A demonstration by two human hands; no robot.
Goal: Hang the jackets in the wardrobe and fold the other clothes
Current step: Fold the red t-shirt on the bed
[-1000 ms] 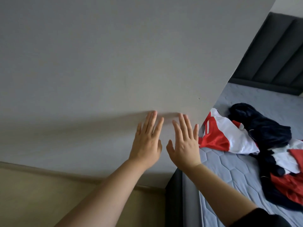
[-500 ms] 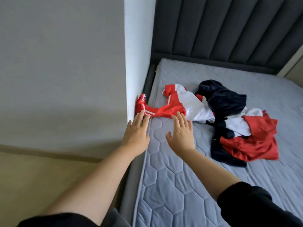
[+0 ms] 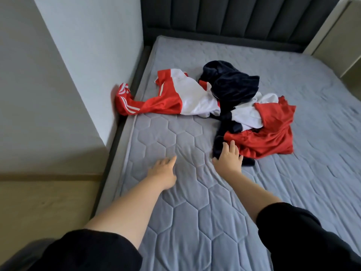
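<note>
- Nothing hung or folded, I judge; wardrobe unseen.
- Left hand (image 3: 163,169): released, empty, over mattress (image 3: 185,212) near-left.
- Red-white jacket (image 3: 175,98): crumpled at mattress left edge, sleeve spilling over.
- Right hand (image 3: 227,157): flat-fingered, touching dark garment (image 3: 217,145) mid-mattress; heap unsorted.

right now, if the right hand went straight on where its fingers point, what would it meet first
Likely the red garment: the right hand points at its near edge, above navy cloth. Contact is unclear.
</note>
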